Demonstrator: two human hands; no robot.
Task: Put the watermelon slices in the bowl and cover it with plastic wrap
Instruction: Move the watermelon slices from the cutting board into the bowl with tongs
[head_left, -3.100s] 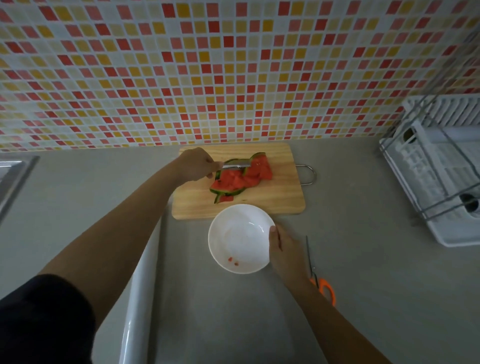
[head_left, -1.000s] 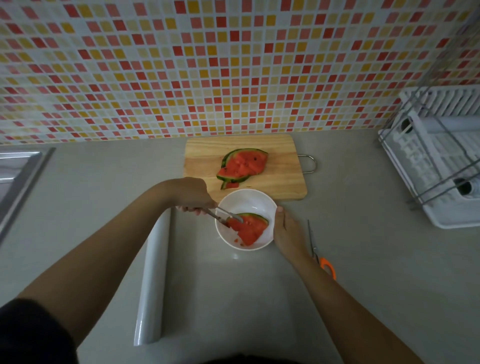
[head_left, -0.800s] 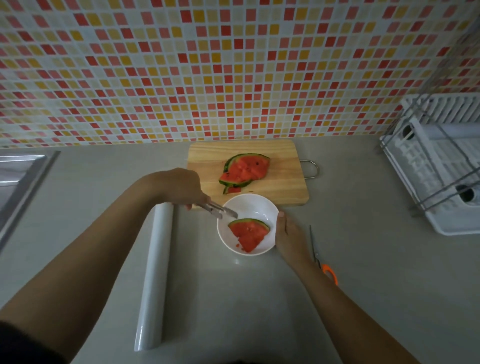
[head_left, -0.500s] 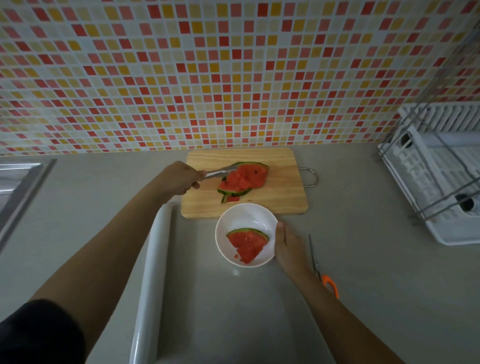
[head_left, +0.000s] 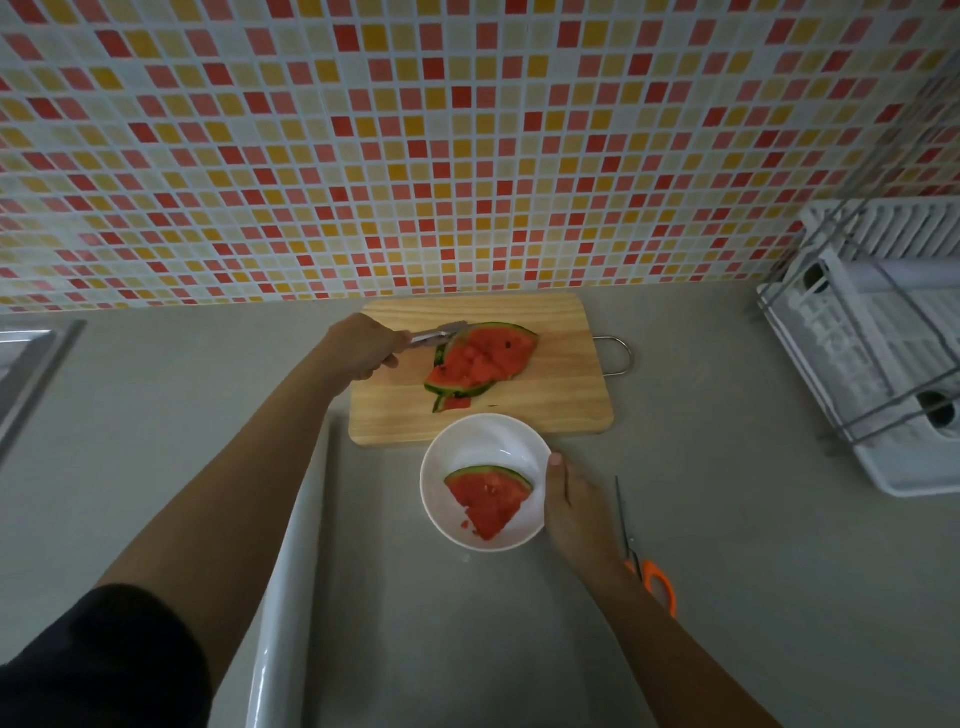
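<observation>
Tongs (head_left: 435, 335) reached board slices (head_left: 480, 361); right hand (head_left: 574, 506) steadies bowl (head_left: 441, 499).

Left hand (head_left: 363, 349) holding tongs (head_left: 436, 335) at watermelon slices (head_left: 480, 361), right hand (head_left: 574, 506) steadying bowl (head_left: 485, 441)

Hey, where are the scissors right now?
In the head view, the scissors lie on the counter at lower right, just beyond the right hand steadying the bowl, their orange handles nearest the person.
</observation>
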